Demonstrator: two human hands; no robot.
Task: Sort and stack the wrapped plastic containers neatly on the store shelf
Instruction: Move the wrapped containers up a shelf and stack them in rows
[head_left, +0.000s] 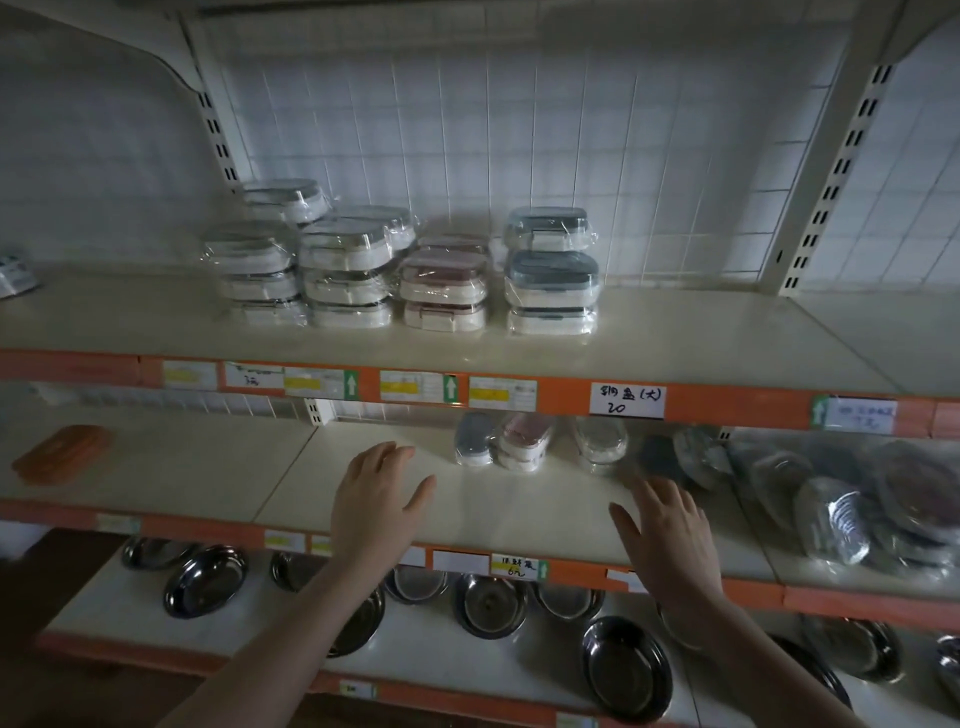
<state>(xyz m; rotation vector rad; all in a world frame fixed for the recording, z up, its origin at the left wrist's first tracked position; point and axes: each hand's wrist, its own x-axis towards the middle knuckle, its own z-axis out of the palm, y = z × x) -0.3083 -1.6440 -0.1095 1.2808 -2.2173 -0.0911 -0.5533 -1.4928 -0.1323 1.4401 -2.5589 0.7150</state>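
Several stacks of wrapped plastic containers stand on the upper shelf (467, 348): white ones (345, 270) at left, pink-lidded ones (444, 283) in the middle, blue-grey-lidded ones (552, 280) at right. On the middle shelf (519, 499), far back, stand a blue-grey container (474, 439), a pink container (523, 441) and a clear container (600, 441). My left hand (376, 499) and my right hand (667, 535) hover over the middle shelf in front of these, fingers spread, holding nothing.
An orange container (62, 452) lies at the left of the middle shelf. Wrapped plates (841, 499) lean in a pile at its right. Steel bowls (626, 667) cover the lowest shelf. Orange price strips (727, 405) edge each shelf. White uprights flank the bay.
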